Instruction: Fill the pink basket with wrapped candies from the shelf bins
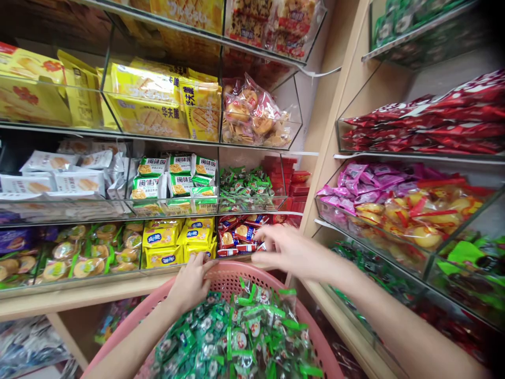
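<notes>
My left hand (192, 283) is closed on the far rim of a pink plastic basket (224, 273) and holds it against the wooden shelf edge. The basket is heaped with small green-wrapped snacks (232, 337). My right hand (290, 249) reaches over the basket into the clear bin of red-and-blue snack packs (236, 234) on the lowest glazed shelf. Its fingers are bent and spread over the packs; I cannot see anything gripped in them.
Clear acrylic bins line the shelves: yellow packs (175, 245) and round biscuits (84, 258) to the left, green candies (244, 184) above, yellow cracker boxes (158, 102) higher. A second shelf unit at the right holds pink (363, 181), yellow and red (434, 121) packs.
</notes>
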Tool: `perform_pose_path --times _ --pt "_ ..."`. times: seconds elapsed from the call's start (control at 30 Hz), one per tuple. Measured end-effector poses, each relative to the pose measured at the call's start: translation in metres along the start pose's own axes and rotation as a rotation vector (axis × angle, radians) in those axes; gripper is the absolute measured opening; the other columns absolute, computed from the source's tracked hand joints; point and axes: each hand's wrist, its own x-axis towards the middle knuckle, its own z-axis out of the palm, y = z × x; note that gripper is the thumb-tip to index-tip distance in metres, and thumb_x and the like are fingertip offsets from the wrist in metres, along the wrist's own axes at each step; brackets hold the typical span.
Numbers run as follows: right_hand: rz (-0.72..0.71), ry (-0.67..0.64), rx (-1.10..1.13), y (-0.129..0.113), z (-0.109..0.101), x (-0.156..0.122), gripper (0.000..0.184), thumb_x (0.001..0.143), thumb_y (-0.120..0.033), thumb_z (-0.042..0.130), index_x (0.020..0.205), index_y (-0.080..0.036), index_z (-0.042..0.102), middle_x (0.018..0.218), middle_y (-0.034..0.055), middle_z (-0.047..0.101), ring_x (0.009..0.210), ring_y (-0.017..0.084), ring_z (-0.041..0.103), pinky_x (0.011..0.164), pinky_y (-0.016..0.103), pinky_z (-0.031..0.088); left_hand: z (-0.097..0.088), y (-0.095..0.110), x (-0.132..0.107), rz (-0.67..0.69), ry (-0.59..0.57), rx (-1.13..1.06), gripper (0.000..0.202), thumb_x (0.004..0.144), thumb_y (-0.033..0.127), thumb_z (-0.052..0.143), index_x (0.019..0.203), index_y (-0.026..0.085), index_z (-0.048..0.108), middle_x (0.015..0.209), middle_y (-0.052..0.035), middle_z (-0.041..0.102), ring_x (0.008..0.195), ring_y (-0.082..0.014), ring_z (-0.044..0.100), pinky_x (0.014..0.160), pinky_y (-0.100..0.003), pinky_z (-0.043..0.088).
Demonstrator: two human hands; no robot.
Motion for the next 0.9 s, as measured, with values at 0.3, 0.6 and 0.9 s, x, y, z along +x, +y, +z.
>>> perform_pose_path --times 0.3,0.6,0.9 --pt "0.364 0.381 -0.158 0.02 -0.017 0.141 0.015 0.078 -0.032 0.061 0.083 -0.018 0.066 0.098 0.0094 0.067 0.095 0.024 0.061 0.073 0.031 0.044 -0.001 0.0 -0.003 -0.013 0.017 -0.025 0.054 0.072 0.011 0.042 0.122 0.024 0.056 0.108 -0.0082 0.05 0.106 -0.0232 0.045 0.09 -0.037 0.042" --pt "0.585 0.333 -0.044 0.021 -0.006 0.175 0.035 0.072 -0.034 0.071 0.098 -0.012 0.065 0.11 0.0185 0.062 0.103 0.027 0.059 0.08 0.033 0.046 0.001 -0.001 -0.003 -0.022 0.023 -0.028 0.055 0.071 0.011 0.043 0.122 0.026 0.056 0.11 -0.008 0.049 0.108 -0.0234 0.045 0.09 -0.037 0.042" --pt "0.447 0.453 0.119 0.03 -0.014 0.169 0.014 0.075 -0.028 0.062 0.076 -0.014 0.067 0.082 0.0065 0.067 0.079 0.016 0.061 0.068 0.025 0.043 -0.002 -0.001 -0.002 -0.007 0.022 -0.035 0.054 0.071 0.011 0.043 0.122 0.025 0.056 0.108 -0.0077 0.05 0.106 -0.023 0.045 0.09 -0.037 0.042"
